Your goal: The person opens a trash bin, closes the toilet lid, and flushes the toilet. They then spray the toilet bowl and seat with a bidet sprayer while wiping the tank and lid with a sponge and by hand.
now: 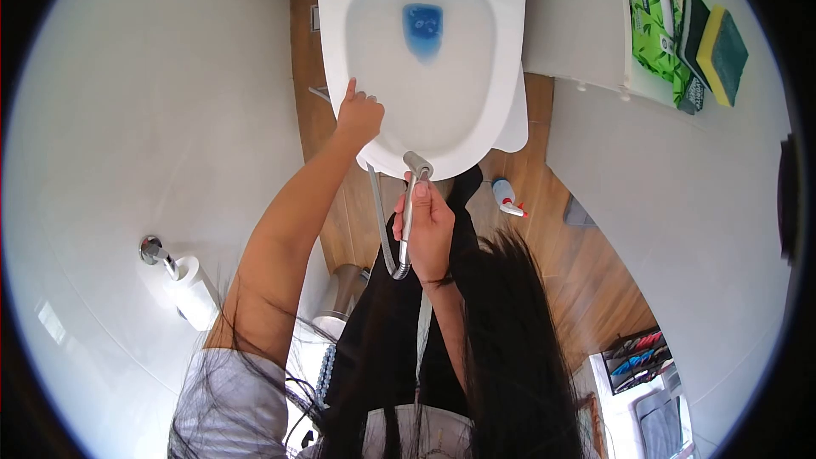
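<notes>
My right hand (pixel 429 225) is closed around the handle of a chrome bidet sprayer (pixel 416 166), whose head lies over the front rim of the white toilet (pixel 507 59). From the handle's lower end, a metal hose (pixel 380 212) loops up along the left toward the toilet. My left hand (pixel 361 115) is over the left rim of the bowl, one finger stretched forward and the others curled; I see nothing in it. Blue water (pixel 423 27) sits at the bottom of the bowl.
Green wipes packs (pixel 653 21) and a sponge (pixel 722 55) rest on a ledge at right. A spray bottle (pixel 507 195) is on the wooden floor (pixel 586 246). Toilet paper (pixel 193 293) hangs on the left wall, near a metal bin (pixel 342 293). Dark hair (pixel 518 331) covers part of the view.
</notes>
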Available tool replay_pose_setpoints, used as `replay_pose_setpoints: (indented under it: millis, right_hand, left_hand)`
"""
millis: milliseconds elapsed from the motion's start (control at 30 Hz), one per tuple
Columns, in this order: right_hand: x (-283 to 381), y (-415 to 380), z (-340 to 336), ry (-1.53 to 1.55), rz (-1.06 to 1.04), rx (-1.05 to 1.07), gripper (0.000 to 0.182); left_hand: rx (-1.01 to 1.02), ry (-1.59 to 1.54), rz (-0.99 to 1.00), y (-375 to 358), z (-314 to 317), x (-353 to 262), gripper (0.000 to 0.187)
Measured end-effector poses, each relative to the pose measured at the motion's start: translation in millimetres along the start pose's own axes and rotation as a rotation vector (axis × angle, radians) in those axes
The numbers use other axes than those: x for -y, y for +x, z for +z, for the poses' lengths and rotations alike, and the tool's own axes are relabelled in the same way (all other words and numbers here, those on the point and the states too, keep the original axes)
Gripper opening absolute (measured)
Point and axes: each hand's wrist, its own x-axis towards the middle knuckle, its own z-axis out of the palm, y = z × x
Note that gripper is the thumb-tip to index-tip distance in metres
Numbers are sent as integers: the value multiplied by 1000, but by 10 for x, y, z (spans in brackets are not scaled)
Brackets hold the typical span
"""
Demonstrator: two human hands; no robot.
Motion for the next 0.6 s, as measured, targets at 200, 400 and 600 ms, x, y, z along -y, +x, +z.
replay_pose_setpoints:
  millis: [200,400,600]
  right_hand:
    - [44,65,-132,108,-12,-114,40]
    - [127,132,-335,146,-83,-98,41]
    - [143,168,-460,-14,-57,-57,40]
  left_hand:
    - [-319,-56,40,-317,266,-369,29]
    - [-555,-551,57,-459,451,-986,23]
    - [-517,7,277,-56,449,814,41]
